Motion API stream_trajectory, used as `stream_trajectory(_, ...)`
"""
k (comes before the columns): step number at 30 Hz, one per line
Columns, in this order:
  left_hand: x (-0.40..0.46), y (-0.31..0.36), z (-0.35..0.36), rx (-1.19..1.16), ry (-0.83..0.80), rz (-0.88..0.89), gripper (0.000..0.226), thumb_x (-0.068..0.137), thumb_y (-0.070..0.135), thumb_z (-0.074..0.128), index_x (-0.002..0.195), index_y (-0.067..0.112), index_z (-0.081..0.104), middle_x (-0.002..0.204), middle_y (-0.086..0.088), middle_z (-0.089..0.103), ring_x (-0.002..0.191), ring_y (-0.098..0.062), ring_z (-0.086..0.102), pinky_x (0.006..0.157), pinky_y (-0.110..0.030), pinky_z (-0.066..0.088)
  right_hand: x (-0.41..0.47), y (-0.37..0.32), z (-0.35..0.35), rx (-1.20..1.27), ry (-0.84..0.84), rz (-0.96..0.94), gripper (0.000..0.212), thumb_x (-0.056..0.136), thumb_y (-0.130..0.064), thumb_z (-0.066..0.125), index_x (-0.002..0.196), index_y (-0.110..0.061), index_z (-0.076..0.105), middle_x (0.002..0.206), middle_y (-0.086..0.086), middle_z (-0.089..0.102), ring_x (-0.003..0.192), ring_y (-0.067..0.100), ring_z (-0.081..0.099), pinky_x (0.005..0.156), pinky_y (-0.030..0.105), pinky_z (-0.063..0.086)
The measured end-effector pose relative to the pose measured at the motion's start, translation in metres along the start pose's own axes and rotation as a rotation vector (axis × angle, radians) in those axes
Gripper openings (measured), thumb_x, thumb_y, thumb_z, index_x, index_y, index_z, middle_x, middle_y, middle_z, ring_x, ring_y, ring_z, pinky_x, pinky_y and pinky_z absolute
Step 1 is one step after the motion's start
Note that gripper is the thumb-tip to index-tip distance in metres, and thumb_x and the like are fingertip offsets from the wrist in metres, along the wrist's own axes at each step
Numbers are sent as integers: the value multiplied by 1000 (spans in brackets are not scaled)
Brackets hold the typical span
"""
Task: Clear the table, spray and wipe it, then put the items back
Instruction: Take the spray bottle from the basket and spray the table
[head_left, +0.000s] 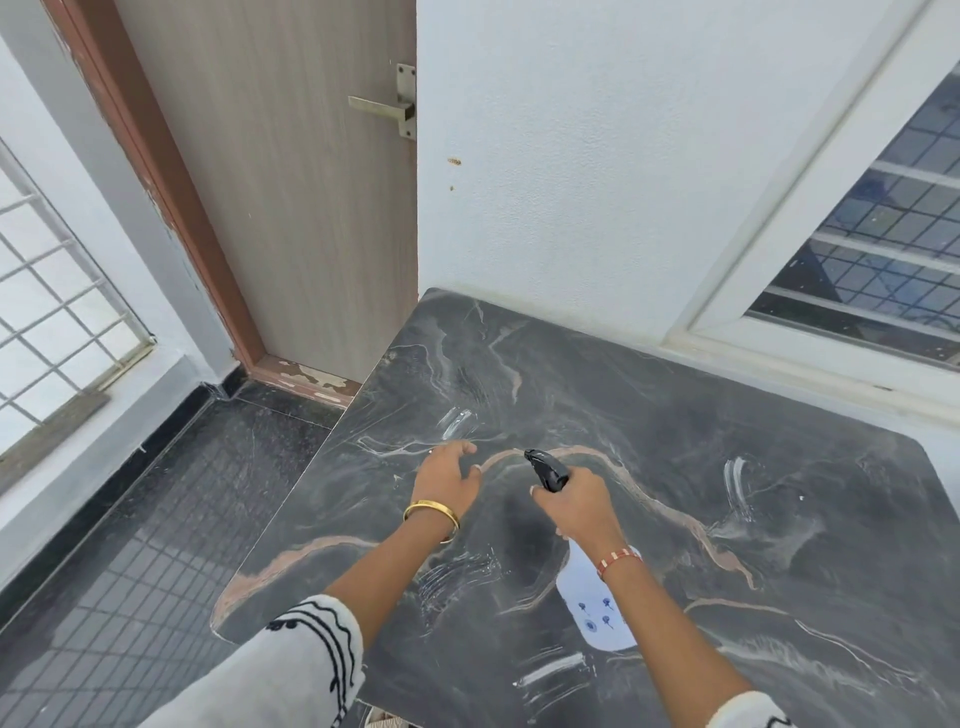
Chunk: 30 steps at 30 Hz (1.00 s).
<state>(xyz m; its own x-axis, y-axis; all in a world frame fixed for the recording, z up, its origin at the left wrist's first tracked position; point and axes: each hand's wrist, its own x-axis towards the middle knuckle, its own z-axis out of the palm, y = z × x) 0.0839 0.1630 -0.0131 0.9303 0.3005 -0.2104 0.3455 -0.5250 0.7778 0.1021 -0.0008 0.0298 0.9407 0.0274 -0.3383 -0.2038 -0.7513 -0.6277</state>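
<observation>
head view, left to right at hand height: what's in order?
Grilled window → tiled floor → left hand → spray bottle nozzle, gripped by right hand → bare marble table.

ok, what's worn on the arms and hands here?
Left wrist: a gold bangle. Right wrist: a red-and-white thread band. Both arms have white sleeves pushed up, the left sleeve with black wavy embroidery. Hands are bare, no gloves.
</observation>
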Motion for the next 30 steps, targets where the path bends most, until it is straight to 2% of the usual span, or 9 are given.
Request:
stream_trajectory(4, -2, 1, 4, 5, 4, 0, 29, 88, 13, 54, 117, 13, 55, 127, -5, 56, 123, -20, 48, 108, -33, 36, -1, -2, -3, 109, 70, -3, 30, 77, -16, 64, 53, -18, 45, 52, 2, 49, 56, 27, 50, 63, 40, 53)
stream_trajectory(8, -4, 2, 6, 17, -7, -4, 30, 88, 13, 53, 118, 13, 55, 127, -5, 55, 123, -21, 48, 107, -32, 35, -3, -3, -3, 175, 85, -59, 27, 76, -17, 67, 57, -22, 48, 53, 0, 50, 56, 25, 50, 65, 42, 53)
stream_trajectory(14, -8, -5, -1, 35, 42, -44, 29, 88, 15, 53, 116, 14, 56, 126, -5, 57, 120, -21, 50, 105, -34, 38, -5, -13, 10, 54, 9, -134, 30, 77, -25, 66, 56, -23, 46, 55, -1, 50, 58, 22, 50, 61, 34, 47)
stream_trajectory(20, -10, -8, -10, 30, 95, -67, 27, 88, 13, 52, 115, 11, 57, 125, -7, 58, 119, -22, 50, 104, -34, 38, 4, -25, 14, 126, 44, -54, 31, 75, -21, 65, 52, -18, 45, 51, 1, 49, 57, 28, 52, 66, 45, 56)
stream_trajectory(23, -12, -7, -11, 25, 93, -70, 28, 88, 13, 52, 115, 11, 57, 126, -7, 58, 119, -22, 51, 104, -34, 38, 4, -25, 14, 165, 42, -39, 31, 74, -25, 69, 56, -19, 45, 53, -3, 49, 57, 24, 52, 64, 40, 55)
stream_trajectory(25, -12, -6, -11, 27, 91, -69, 28, 88, 13, 53, 116, 12, 57, 126, -7, 57, 119, -22, 51, 104, -34, 38, 4, -21, 10, 210, -12, -11, 27, 75, -23, 71, 63, -19, 47, 59, -3, 50, 53, 22, 53, 53, 30, 50)
stream_trajectory(28, -11, -5, -8, 16, 84, -71, 28, 88, 13, 53, 116, 12, 57, 126, -6, 57, 119, -22, 51, 104, -34, 37, 5, -9, 1, 246, -101, 43, 16, 76, -6, 64, 82, -11, 50, 67, 3, 53, 47, 22, 54, 48, 23, 44)
stream_trajectory(30, -11, -3, -5, 2, 74, -65, 28, 88, 12, 53, 115, 12, 57, 125, -6, 57, 119, -21, 51, 103, -33, 38, 7, -1, -9, 305, -63, 90, 15, 74, 3, 58, 81, -7, 48, 66, 9, 53, 39, 19, 53, 47, 23, 44)
